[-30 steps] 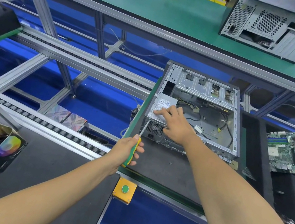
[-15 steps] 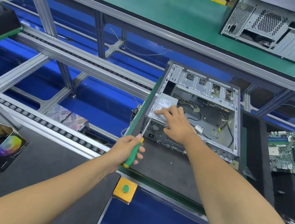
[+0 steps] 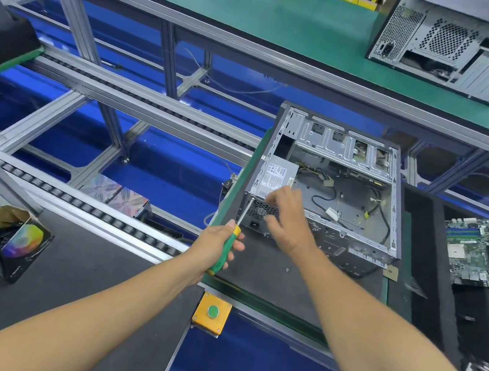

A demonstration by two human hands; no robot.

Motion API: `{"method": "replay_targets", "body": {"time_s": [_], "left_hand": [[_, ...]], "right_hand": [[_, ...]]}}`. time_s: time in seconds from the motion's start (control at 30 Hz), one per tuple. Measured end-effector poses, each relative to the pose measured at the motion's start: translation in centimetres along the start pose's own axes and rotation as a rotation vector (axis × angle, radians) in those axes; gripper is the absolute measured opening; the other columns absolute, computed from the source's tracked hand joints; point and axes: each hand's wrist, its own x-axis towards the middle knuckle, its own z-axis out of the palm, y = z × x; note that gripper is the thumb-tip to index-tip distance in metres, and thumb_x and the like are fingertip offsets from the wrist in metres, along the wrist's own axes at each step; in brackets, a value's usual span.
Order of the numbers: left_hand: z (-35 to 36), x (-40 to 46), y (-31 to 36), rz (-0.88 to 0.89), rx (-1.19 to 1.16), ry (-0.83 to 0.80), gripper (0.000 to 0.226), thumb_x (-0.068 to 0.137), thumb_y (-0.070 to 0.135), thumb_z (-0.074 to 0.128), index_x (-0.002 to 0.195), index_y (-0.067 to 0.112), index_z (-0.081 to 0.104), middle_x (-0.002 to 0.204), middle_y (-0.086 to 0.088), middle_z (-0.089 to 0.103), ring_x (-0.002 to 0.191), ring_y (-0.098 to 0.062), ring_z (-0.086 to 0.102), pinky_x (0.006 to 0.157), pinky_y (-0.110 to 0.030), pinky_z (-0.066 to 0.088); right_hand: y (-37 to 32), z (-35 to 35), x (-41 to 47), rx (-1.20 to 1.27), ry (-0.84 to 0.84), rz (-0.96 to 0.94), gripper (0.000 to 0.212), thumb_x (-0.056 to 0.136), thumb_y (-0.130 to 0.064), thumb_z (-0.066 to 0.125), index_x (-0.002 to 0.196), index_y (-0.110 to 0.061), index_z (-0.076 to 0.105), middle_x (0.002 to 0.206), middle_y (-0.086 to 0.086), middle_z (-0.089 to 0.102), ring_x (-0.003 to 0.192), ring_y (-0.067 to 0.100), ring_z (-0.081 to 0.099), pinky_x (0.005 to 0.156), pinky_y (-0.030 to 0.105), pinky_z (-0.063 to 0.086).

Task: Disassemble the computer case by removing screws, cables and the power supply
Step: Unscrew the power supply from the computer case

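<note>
The open computer case [image 3: 371, 162] lies on a dark mat, rear panel toward me. Its grey power supply [image 3: 277, 175] with a white label sits in the near left corner, with loose cables [image 3: 323, 196] beside it on the case floor. My left hand [image 3: 216, 245] grips a green and yellow screwdriver [image 3: 225, 249]; its shaft points up to the rear panel's left edge by the fan grille. My right hand [image 3: 289, 219] hangs over the power supply's rear edge, fingers curled against the grille. Whether they pinch anything is hidden.
A bare motherboard [image 3: 486, 251] lies to the right of the case. A second case [image 3: 457, 43] stands on the green bench behind. A yellow box with a green button [image 3: 212, 312] sits at the near edge. A carton of black ties [image 3: 14, 243] is at left.
My right hand has slid off the power supply's top toward me and now curls over its rear face. The left hand and screwdriver have barely shifted.
</note>
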Motion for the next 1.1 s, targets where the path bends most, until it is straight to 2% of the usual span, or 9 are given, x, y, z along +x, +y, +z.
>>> {"method": "replay_targets", "body": {"time_s": [0.1,0.17,0.23,0.3,0.4,0.7,0.9,1.0,1.1], "left_hand": [[0.1,0.1,-0.1,0.011,0.007,0.007,0.046,0.109,0.046,0.041,0.107,0.008,0.068,0.079,0.001,0.068,0.056,-0.011,0.051,0.049,-0.023,0.044],[0.0,0.2,-0.3,0.021,0.016,0.011,0.045,0.109,0.046,0.042,0.108,0.009,0.068,0.080,0.000,0.068,0.057,-0.011,0.051,0.050,-0.024,0.044],[0.0,0.2,-0.3,0.030,0.025,0.017,0.045,0.108,0.047,0.043,0.106,0.010,0.068,0.078,0.001,0.068,0.057,-0.011,0.052,0.050,-0.024,0.045],[0.0,0.2,-0.3,0.034,0.038,0.027,0.046,0.108,0.048,0.042,0.105,0.011,0.068,0.075,0.002,0.068,0.057,-0.011,0.052,0.051,-0.024,0.045],[0.0,0.2,-0.3,0.038,0.045,0.029,0.045,0.109,0.047,0.041,0.102,0.013,0.068,0.074,0.002,0.067,0.057,-0.011,0.052,0.052,-0.025,0.045],[0.4,0.1,-0.5,0.038,0.049,0.045,0.043,0.109,0.047,0.040,0.100,0.014,0.066,0.077,0.000,0.065,0.057,-0.011,0.052,0.052,-0.025,0.044],[0.5,-0.2,-0.4,0.042,0.067,0.032,0.043,0.109,0.047,0.038,0.100,0.014,0.064,0.078,0.000,0.063,0.060,-0.012,0.051,0.054,-0.026,0.044],[0.6,-0.4,-0.4,0.042,0.069,0.025,0.042,0.110,0.046,0.038,0.098,0.014,0.063,0.078,-0.001,0.062,0.059,-0.012,0.050,0.054,-0.026,0.043],[0.6,-0.4,-0.3,0.058,0.081,0.019,0.042,0.110,0.045,0.037,0.101,0.013,0.063,0.080,-0.002,0.062,0.061,-0.013,0.051,0.056,-0.027,0.044]], "right_hand": [[-2.2,4.2,-2.8,0.340,0.098,0.286,0.012,0.081,-0.020,0.047,0.089,-0.016,0.055,0.083,0.002,0.060,0.078,0.021,0.055,0.070,0.032,0.046],[-3.6,6.3,-2.9,0.700,0.197,0.649,0.027,0.088,-0.023,0.043,0.093,-0.008,0.065,0.080,0.008,0.070,0.072,0.022,0.064,0.063,0.029,0.052],[-4.4,7.2,-1.7,1.044,0.276,0.996,0.040,0.097,-0.025,0.038,0.106,0.000,0.068,0.090,0.015,0.074,0.079,0.026,0.069,0.065,0.029,0.056],[-4.7,7.3,-0.1,1.298,0.338,1.105,0.042,0.104,-0.024,0.032,0.109,0.001,0.066,0.103,0.020,0.073,0.092,0.030,0.071,0.077,0.035,0.058],[-5.1,6.2,1.6,1.517,0.385,1.145,0.042,0.107,-0.029,0.033,0.109,0.002,0.062,0.102,0.020,0.073,0.093,0.030,0.071,0.081,0.036,0.057],[-6.3,4.1,2.7,1.507,0.310,1.232,0.043,0.107,-0.030,0.033,0.111,0.000,0.063,0.107,0.017,0.073,0.099,0.028,0.070,0.081,0.034,0.054],[-6.7,5.0,2.8,1.436,0.443,1.247,0.040,0.105,-0.026,0.035,0.102,0.000,0.066,0.097,0.015,0.077,0.094,0.026,0.074,0.077,0.030,0.056],[-6.6,5.4,2.8,1.395,0.486,1.247,0.034,0.102,-0.024,0.041,0.093,-0.003,0.066,0.087,0.012,0.078,0.084,0.024,0.076,0.074,0.029,0.056],[-6.6,5.8,3.0,1.374,0.526,1.266,0.029,0.097,-0.023,0.049,0.092,-0.002,0.068,0.085,0.012,0.078,0.081,0.023,0.077,0.071,0.029,0.058]]}}
